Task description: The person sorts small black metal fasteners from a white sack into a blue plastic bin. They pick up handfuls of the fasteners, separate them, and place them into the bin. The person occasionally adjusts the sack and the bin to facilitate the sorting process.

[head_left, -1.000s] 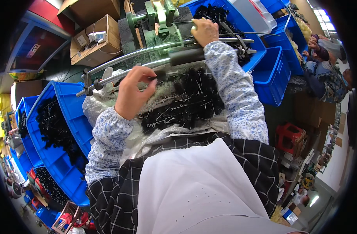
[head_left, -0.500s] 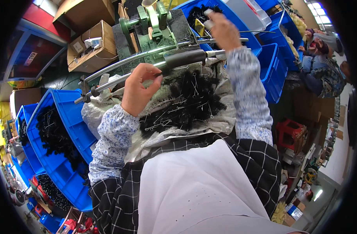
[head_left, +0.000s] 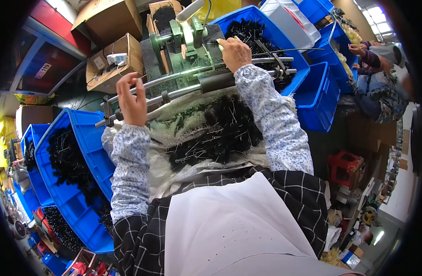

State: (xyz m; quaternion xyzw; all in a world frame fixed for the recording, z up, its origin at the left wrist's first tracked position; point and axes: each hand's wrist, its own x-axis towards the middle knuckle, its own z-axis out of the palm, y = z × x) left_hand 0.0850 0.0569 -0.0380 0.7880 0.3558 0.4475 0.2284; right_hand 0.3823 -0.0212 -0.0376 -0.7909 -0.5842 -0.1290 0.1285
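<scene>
My right hand [head_left: 237, 54] is beside the green machine [head_left: 188, 37], its fingers pinched on a small black wire brush [head_left: 212, 43] whose bristles stick out to the left. My left hand [head_left: 132, 102] is raised at the left end of the metal rods [head_left: 174, 93]. Its fingers are bent and apart, with nothing visible in them. Across my lap lies a pale cloth [head_left: 167, 124] bearing a pile of black-bristled wire brushes [head_left: 220, 133], several with looped wire ends. A dark sleeve [head_left: 218, 83] surrounds the nearer rod, below my right hand.
Behind my right hand stands a blue bin [head_left: 277, 43] of black brushes. Another blue bin [head_left: 84, 133] with brushes is at my left. A cardboard box [head_left: 110, 64] sits left of the machine. A blue crate [head_left: 316, 94] and a red stool [head_left: 345, 169] are to the right, with other people [head_left: 374, 78] beyond.
My right hand has come left and nearer, from over the blue bin to beside the machine. My left hand has moved left along the rods, and its fingers have spread.
</scene>
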